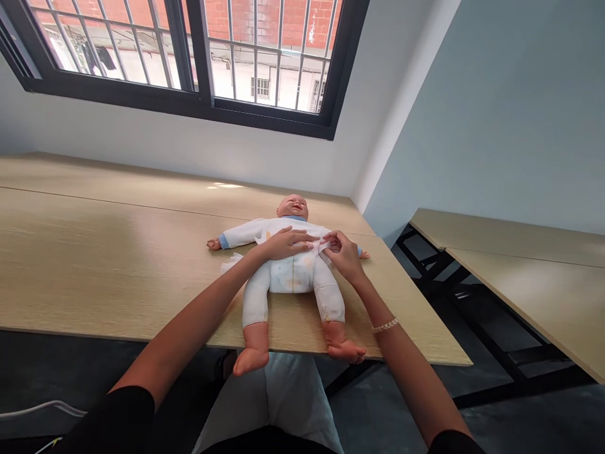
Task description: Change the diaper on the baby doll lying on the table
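I've L hand (287, 243) open flat atop the diaper (292, 277), holding nothing, R hand (344, 254) pinching its side flap (324, 248), doll (302, 228) under on tbl (142, 271): prob light, soft, tearable, best gripped there.

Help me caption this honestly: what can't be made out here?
Head view:
Back of the doll: hidden, facing the table.
Upper front of the diaper: partly covered by the left hand.
Diaper's fastening by the right hand: too small, partly hidden by that hand.
Doll's left arm: largely behind the right hand.
Second table, far side: cut off by the right edge.
Cable: cut off by the left edge.
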`<state>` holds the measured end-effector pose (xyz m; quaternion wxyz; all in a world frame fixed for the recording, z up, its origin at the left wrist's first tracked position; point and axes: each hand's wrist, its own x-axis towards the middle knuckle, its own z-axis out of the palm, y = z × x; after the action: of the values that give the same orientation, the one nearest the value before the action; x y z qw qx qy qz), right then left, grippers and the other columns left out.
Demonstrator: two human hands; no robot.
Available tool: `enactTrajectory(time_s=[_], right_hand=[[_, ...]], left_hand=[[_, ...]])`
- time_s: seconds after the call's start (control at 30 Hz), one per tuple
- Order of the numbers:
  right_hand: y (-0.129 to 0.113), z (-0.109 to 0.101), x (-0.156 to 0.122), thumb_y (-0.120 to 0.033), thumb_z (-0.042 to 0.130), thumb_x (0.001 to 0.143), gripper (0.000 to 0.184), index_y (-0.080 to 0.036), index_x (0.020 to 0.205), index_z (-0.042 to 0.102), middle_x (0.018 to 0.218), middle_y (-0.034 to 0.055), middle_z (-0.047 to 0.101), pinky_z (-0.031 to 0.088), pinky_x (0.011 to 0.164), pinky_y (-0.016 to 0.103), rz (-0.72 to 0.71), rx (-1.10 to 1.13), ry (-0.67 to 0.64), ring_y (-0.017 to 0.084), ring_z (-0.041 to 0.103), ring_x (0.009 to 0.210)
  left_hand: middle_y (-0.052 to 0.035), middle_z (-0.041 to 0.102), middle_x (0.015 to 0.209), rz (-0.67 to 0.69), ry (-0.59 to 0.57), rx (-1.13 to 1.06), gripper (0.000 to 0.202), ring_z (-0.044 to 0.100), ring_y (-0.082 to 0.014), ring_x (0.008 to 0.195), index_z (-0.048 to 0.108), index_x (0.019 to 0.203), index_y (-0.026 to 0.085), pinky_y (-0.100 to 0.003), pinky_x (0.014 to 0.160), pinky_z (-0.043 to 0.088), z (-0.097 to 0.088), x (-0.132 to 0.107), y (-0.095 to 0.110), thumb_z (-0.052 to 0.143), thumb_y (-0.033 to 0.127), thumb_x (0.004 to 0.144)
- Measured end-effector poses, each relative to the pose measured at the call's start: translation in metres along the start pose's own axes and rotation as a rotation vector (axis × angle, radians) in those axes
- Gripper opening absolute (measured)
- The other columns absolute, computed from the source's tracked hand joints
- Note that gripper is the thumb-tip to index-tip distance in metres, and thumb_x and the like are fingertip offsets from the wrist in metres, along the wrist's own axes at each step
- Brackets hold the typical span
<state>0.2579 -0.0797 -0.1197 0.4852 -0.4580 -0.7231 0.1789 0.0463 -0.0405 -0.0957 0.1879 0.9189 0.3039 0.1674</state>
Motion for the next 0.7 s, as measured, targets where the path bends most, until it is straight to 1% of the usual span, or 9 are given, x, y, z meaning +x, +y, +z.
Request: enactTrajectory(time_s=[0.1, 0.2, 0.27, 0.33, 0.4, 0.47, 0.53, 0.57, 0.7], right_hand=[[-0.002, 0.014, -0.002, -0.031, 0.065, 0.072, 0.029, -0.022, 0.094, 0.047, 0.092, 0.0041, 0.064, 0.054, 0.072, 0.031, 0.093, 0.243, -0.036, 0.019, 0.066, 0.081], [0.005, 0.004, 0.001, -0.035, 0.068, 0.069, 0.042, -0.023, 0.099, 0.041, 0.110, 0.0066, 0.059, 0.055, 0.073, 0.031, 0.205, 0.291, -0.053, 0.017, 0.067, 0.079], [0.015, -0.012, 0.004, -0.033, 0.065, 0.071, 0.037, -0.022, 0.100, 0.043, 0.117, 0.0089, 0.057, 0.054, 0.076, 0.033, 0.255, 0.140, -0.017, 0.017, 0.066, 0.081], [0.026, -0.029, 0.005, -0.029, 0.061, 0.075, 0.025, -0.020, 0.096, 0.050, 0.112, 0.0100, 0.061, 0.052, 0.081, 0.036, 0.293, -0.131, -0.007, 0.020, 0.065, 0.085], [0.035, -0.040, 0.005, -0.030, 0.060, 0.079, 0.019, -0.019, 0.093, 0.057, 0.100, 0.0098, 0.066, 0.049, 0.086, 0.039, 0.327, -0.374, -0.111, 0.024, 0.063, 0.089], [0.040, -0.045, 0.004, -0.033, 0.059, 0.082, 0.019, -0.018, 0.093, 0.064, 0.093, 0.0088, 0.068, 0.046, 0.088, 0.039, 0.334, -0.467, -0.282, 0.026, 0.062, 0.091], [0.043, -0.047, 0.004, -0.035, 0.057, 0.085, 0.020, -0.018, 0.091, 0.067, 0.093, 0.0074, 0.070, 0.046, 0.086, 0.036, 0.310, -0.425, -0.413, 0.024, 0.062, 0.089], [0.043, -0.047, 0.004, -0.036, 0.056, 0.085, 0.022, -0.018, 0.088, 0.068, 0.092, 0.0065, 0.070, 0.046, 0.083, 0.034, 0.300, -0.376, -0.445, 0.022, 0.062, 0.086], [0.040, -0.050, 0.005, -0.047, 0.066, 0.076, 0.031, -0.016, 0.078, 0.066, 0.080, 0.0034, 0.069, 0.047, 0.070, 0.029, 0.364, -0.130, -0.429, 0.019, 0.061, 0.076]], left_hand=[[0.0018, 0.053, 0.144, 0.001, -0.012, 0.016, 0.047, 0.033, -0.0218, 0.143, 0.046, 0.141, 0.034, -0.050, 0.119, 0.010, 0.000, 0.001, 0.001, 0.032, 0.051, 0.100], [0.0016, 0.052, 0.145, 0.005, -0.055, 0.065, 0.045, 0.030, -0.0225, 0.145, 0.054, 0.134, 0.033, -0.052, 0.119, 0.008, -0.001, 0.002, 0.003, 0.031, 0.051, 0.100], [0.0010, 0.050, 0.147, 0.004, -0.075, 0.095, 0.045, 0.028, -0.0233, 0.145, 0.061, 0.126, 0.031, -0.053, 0.119, 0.006, -0.001, 0.003, 0.003, 0.031, 0.051, 0.100], [-0.0001, 0.050, 0.147, 0.003, -0.079, 0.109, 0.045, 0.029, -0.0233, 0.145, 0.063, 0.122, 0.029, -0.052, 0.119, 0.007, -0.001, 0.004, 0.003, 0.031, 0.050, 0.100], [-0.0006, 0.050, 0.147, 0.002, -0.075, 0.108, 0.045, 0.030, -0.0227, 0.144, 0.063, 0.121, 0.028, -0.052, 0.119, 0.008, 0.000, 0.004, 0.003, 0.030, 0.050, 0.100], [-0.0006, 0.051, 0.146, -0.001, -0.070, 0.099, 0.046, 0.030, -0.0220, 0.144, 0.062, 0.122, 0.028, -0.051, 0.119, 0.007, 0.000, 0.003, 0.003, 0.029, 0.050, 0.100], [-0.0006, 0.052, 0.146, -0.005, -0.061, 0.086, 0.046, 0.030, -0.0220, 0.144, 0.062, 0.123, 0.027, -0.052, 0.119, 0.007, 0.001, 0.003, 0.002, 0.029, 0.051, 0.100], [-0.0007, 0.052, 0.145, -0.006, -0.055, 0.079, 0.046, 0.030, -0.0221, 0.144, 0.061, 0.123, 0.027, -0.052, 0.119, 0.007, 0.001, 0.002, 0.002, 0.029, 0.051, 0.100], [-0.0015, 0.056, 0.141, -0.001, -0.016, 0.045, 0.044, 0.036, -0.0232, 0.141, 0.063, 0.120, 0.027, -0.052, 0.119, 0.008, 0.003, 0.003, 0.001, 0.033, 0.051, 0.098]])
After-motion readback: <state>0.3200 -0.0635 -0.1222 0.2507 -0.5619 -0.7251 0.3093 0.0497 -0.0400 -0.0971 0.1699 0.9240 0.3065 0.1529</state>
